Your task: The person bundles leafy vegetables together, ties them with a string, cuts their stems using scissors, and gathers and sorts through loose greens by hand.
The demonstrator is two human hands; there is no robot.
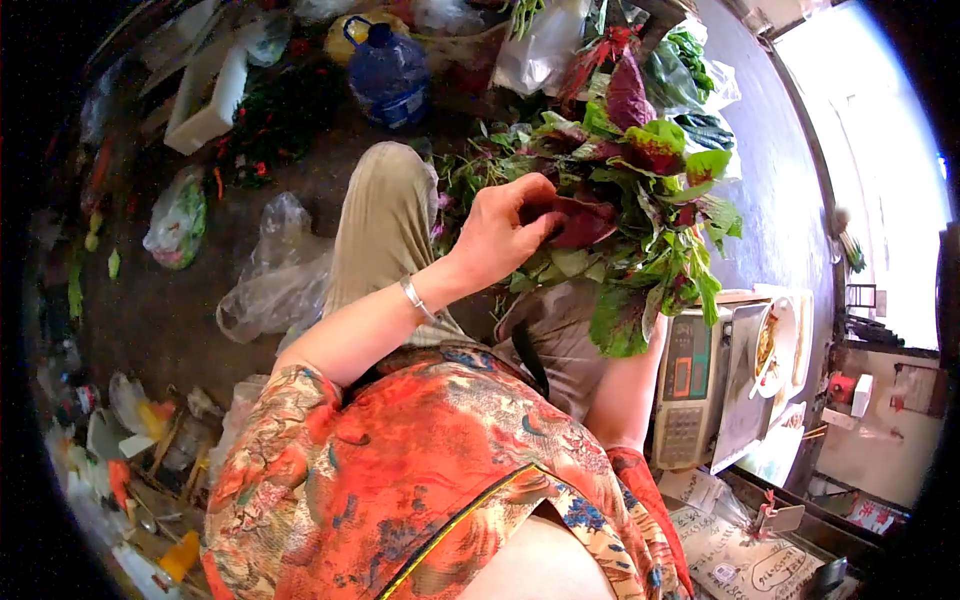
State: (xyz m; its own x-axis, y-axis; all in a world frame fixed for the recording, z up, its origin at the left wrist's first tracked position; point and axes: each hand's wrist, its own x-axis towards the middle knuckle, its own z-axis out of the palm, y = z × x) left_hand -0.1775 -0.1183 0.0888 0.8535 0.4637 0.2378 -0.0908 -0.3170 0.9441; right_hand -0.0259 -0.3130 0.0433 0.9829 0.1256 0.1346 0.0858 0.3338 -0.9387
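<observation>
My left hand (505, 225), with a silver bracelet (412, 295) on its wrist, is closed with thumb and fingers pinching a dark red leaf (588, 222). This leaf is at the near left side of a big bunch of red-and-green amaranth (655, 195) above my lap. My right forearm (622, 400) rises behind the lower leaves of the bunch. The leaves cover my right hand, so its fingers do not show. Thin stems and small leaves (480, 165) lie left of the bunch, beyond my knee.
A weighing scale (685, 380) stands at right, beside a bowl of food (775, 345). A blue water jug (390, 75), a white foam box (208, 100), a clear plastic bag (285, 245) and bagged greens (180, 220) are on the floor. Litter (150, 440) lies at lower left.
</observation>
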